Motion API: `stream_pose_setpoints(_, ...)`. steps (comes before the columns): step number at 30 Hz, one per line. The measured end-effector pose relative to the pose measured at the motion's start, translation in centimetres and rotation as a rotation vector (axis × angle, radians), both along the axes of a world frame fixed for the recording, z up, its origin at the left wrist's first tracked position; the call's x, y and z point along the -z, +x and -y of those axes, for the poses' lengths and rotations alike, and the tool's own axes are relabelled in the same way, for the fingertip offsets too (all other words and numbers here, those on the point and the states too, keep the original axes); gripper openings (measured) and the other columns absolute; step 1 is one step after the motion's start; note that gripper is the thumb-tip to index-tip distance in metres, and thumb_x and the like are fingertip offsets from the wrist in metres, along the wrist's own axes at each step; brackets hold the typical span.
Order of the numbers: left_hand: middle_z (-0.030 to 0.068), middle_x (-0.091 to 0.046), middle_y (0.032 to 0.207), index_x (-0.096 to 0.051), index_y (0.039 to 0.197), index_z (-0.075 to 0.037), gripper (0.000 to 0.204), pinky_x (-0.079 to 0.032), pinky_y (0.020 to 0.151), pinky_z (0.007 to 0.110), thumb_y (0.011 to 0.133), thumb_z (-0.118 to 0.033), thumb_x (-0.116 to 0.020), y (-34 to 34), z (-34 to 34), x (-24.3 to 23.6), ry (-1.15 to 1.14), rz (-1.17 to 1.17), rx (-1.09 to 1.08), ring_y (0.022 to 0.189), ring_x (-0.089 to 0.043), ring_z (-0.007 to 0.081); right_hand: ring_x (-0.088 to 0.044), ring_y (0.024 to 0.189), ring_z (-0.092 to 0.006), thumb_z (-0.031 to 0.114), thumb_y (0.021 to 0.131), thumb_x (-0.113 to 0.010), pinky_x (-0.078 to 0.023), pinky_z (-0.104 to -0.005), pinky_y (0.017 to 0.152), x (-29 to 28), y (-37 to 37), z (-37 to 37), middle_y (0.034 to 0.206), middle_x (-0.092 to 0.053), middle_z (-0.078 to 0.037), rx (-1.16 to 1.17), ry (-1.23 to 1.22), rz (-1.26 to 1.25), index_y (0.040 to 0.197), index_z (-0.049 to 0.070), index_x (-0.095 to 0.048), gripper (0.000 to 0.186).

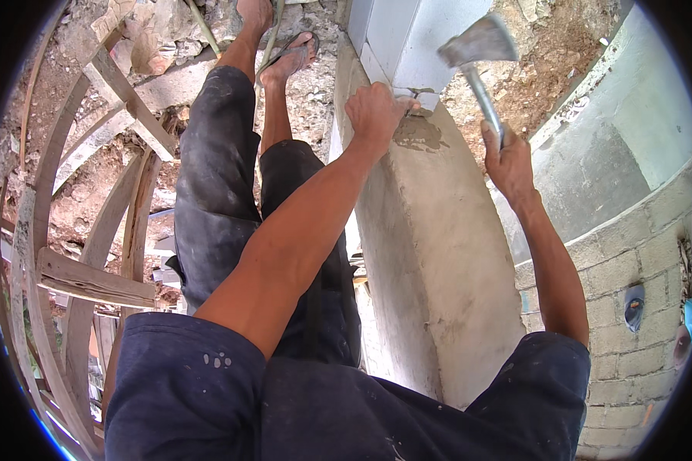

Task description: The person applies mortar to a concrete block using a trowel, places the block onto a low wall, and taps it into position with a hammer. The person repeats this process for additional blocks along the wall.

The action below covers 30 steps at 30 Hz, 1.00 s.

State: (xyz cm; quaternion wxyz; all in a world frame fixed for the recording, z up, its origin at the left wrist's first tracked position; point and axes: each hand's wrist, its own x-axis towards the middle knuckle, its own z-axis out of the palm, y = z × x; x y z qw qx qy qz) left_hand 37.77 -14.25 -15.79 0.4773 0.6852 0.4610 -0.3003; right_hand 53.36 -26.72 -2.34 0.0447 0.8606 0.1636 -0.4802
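Note:
My right hand [509, 163] is wrapped round the metal handle of a hatchet [480, 42], held raised with its broad worn blade above the right side of a concrete ledge [454, 253]. My left hand [375, 114] is closed at the ledge's far end, where it meets a smooth grey-blue slab [407, 42]. Something small and dark shows by its thumb, too small to name. Just below those fingers is a dark, rough patch [421, 134] on the ledge. The hatchet blade is apart from the left hand and the slab.
Crossed timber pieces [119, 107] and long wooden poles [92, 284] stand on the left over rubble. A block wall [630, 353] and a pale plastered wall [592, 169] run along the right. My sandalled foot [291, 58] rests on rough ground at the top.

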Motion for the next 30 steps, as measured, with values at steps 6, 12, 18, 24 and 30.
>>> stream_pose_setpoints(6,0.0208,-0.064,0.064,-0.068,0.067,0.002,0.052,-0.048,0.058,0.044,0.060,-0.047,-0.084,-0.4,0.0,-0.6,-0.036,-0.042,-0.016,0.064,-0.066,0.0360,-0.062,0.051,-0.0329,0.048,0.097,-0.047,-0.046,-0.0414,0.048,-0.9,1.7,-3.7,0.054,-0.056,-0.020,0.079,0.051,0.034,0.081,-0.001,-0.058,0.053)
stream_pose_setpoints(12,0.0133,-0.064,0.059,-0.070,0.067,-0.002,0.056,-0.051,0.056,0.039,0.060,-0.056,-0.081,-0.1,0.1,0.4,0.007,-0.054,0.094,0.060,-0.066,0.0296,-0.063,0.055,-0.0360,0.048,0.097,-0.046,-0.049,-0.0450,0.054,0.1,1.4,-2.0,0.057,-0.058,-0.023,-0.275,-0.096,-0.045,0.083,-0.002,-0.058,0.053)
stream_pose_setpoints(18,0.0129,-0.063,0.057,-0.070,0.065,-0.003,0.056,-0.050,0.054,0.039,0.060,-0.058,-0.080,-0.3,0.5,0.2,0.035,0.006,0.079,0.057,-0.065,0.0289,-0.060,0.051,-0.0374,0.044,0.097,-0.049,-0.047,-0.0444,0.049,0.4,-1.1,3.5,0.053,-0.056,-0.020,-0.409,-0.095,-0.003,0.076,-0.001,-0.058,0.051)
stream_pose_setpoints(24,0.0136,-0.062,0.056,-0.071,0.066,-0.004,0.059,-0.050,0.054,0.040,0.059,-0.061,-0.078,-0.7,0.5,0.3,0.044,0.041,0.051,0.056,-0.065,0.0298,-0.061,0.055,-0.0406,0.047,0.095,-0.050,-0.049,-0.0469,0.053,-1.2,-0.4,-2.5,0.056,-0.058,-0.021,-0.097,-0.017,0.023,0.075,0.000,-0.056,0.051)
stream_pose_setpoints(30,0.0126,-0.064,0.058,-0.071,0.068,-0.004,0.058,-0.050,0.054,0.039,0.059,-0.060,-0.079,-0.5,0.3,0.8,0.060,0.004,0.097,0.057,-0.065,0.0288,-0.061,0.051,-0.0388,0.048,0.096,-0.047,-0.050,-0.0453,0.050,-1.5,0.8,-3.7,0.055,-0.058,-0.020,-0.130,-0.070,-0.056,0.080,0.000,-0.056,0.052)
